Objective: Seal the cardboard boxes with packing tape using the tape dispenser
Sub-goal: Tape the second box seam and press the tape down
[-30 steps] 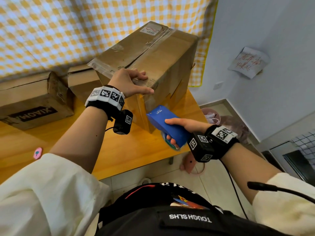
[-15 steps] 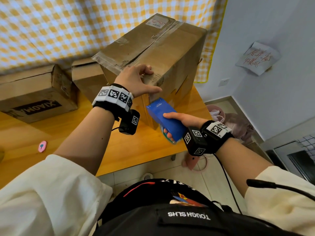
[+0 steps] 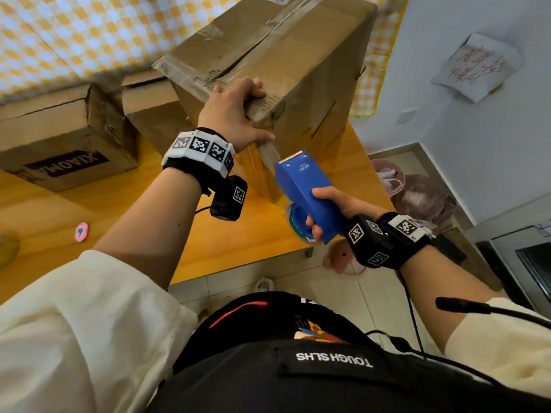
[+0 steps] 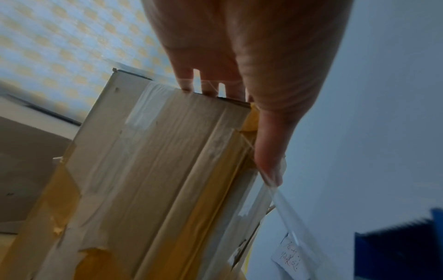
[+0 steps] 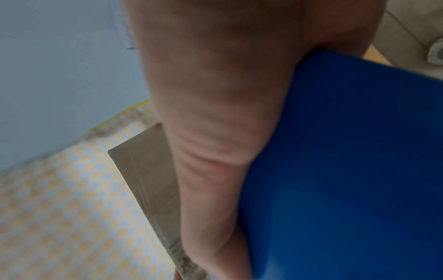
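Observation:
A large cardboard box (image 3: 268,49) with old tape on it stands on the wooden table (image 3: 238,248). My left hand (image 3: 235,111) grips its near top corner, fingers hooked over the top edge. The thumb (image 4: 271,142) lies down the corner edge, pressing on a clear tape strip (image 4: 285,208). That strip runs down to the blue tape dispenser (image 3: 307,192), which my right hand (image 3: 337,207) grips round its body. The toothed blade end points up, just below the left thumb. In the right wrist view the dispenser (image 5: 347,161) fills the frame beside the box (image 5: 148,170).
A box printed XIAOMI (image 3: 59,138) and a smaller box (image 3: 152,108) sit behind on the left. A pink item (image 3: 81,231) lies near the table's left front. A yellow checked cloth (image 3: 74,34) hangs behind. Bags (image 3: 417,198) lie on the floor at the right.
My right hand has lifted the dispenser up to the box's near corner. My left hand has shifted along the top edge to that corner, thumb now down the edge.

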